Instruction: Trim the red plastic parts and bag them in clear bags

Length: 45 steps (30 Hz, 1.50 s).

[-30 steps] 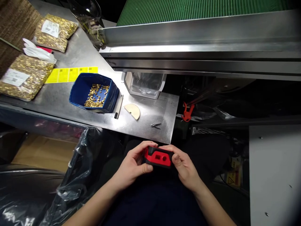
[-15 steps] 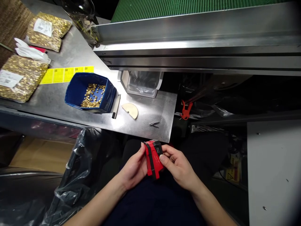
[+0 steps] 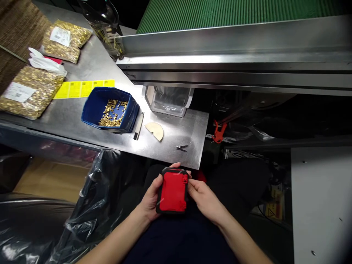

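Red case (image 3: 173, 191) has turned, partly hiding left grip (image 3: 150, 201) clamped round it; cannot tell if right grip (image 3: 204, 198) pinches.

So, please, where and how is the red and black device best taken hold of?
Probably by the two long black sides of the red and black device, coming from left and right. It is a flat, rounded rectangle, its red face towards the camera and its long sides running away from the person. The left hand holds the left side; the right hand is at the right.
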Tool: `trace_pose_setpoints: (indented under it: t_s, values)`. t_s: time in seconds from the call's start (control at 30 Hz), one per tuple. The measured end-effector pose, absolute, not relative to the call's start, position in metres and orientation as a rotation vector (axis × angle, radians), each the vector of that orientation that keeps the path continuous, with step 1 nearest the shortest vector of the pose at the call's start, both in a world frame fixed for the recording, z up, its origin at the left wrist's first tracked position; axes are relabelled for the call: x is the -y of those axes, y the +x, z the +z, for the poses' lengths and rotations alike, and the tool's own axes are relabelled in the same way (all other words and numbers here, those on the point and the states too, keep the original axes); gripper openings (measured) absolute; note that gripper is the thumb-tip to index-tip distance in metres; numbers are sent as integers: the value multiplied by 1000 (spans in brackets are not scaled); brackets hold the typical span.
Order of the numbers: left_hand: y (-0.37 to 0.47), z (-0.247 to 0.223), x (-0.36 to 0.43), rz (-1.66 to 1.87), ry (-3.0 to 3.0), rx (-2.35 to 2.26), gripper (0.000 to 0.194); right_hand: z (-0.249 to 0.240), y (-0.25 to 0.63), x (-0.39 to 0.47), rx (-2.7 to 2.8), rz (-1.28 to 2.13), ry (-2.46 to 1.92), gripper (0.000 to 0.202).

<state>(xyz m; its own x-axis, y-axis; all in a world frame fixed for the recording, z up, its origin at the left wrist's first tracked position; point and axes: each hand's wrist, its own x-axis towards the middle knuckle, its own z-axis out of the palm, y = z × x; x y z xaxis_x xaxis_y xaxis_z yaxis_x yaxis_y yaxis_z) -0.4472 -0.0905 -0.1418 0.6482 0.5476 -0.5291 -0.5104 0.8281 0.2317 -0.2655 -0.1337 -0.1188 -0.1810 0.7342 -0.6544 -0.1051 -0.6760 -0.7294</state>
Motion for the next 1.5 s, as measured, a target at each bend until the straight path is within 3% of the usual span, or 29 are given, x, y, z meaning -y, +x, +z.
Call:
trace_pose_setpoints:
  t_s: [0.13, 0.27, 0.37, 0.47, 0.6, 0.77, 0.93, 1.17, 1.5]
  values:
    - [-466, -139, 91, 677, 224, -918, 62, -112, -268, 95, 1541, 1334, -1890, 30]
    - [-479, -133, 96, 580, 862, -1300, 72, -126, -304, 11, 1892, 830, -1978, 23]
    - [-480, -129, 101, 541, 1079, -1425, 80, -147, -339, -46, 2037, 688, -2022, 42]
    - [-480, -123, 102, 525, 1055, -1454, 78, -163, -360, -72, 2087, 704, -2001, 53]
    - [-484, -115, 97, 544, 811, -1382, 71, -157, -345, -60, 2134, 778, -1951, 19]
    - [-487, -107, 89, 575, 81, -1016, 68, -103, -272, 13, 1954, 977, -1875, 18]
    - [-472, -98, 91, 483, -149, -842, 60, -54, -226, 109, 1978, 1390, -1596, 14]
    - [-449, -89, 109, 325, -19, -992, 51, -55, -247, 164, 2385, 1240, -1336, 14]
    - [-441, -96, 121, 300, 8, -1084, 47, -56, -242, 164, 2494, 1256, -1461, 10]
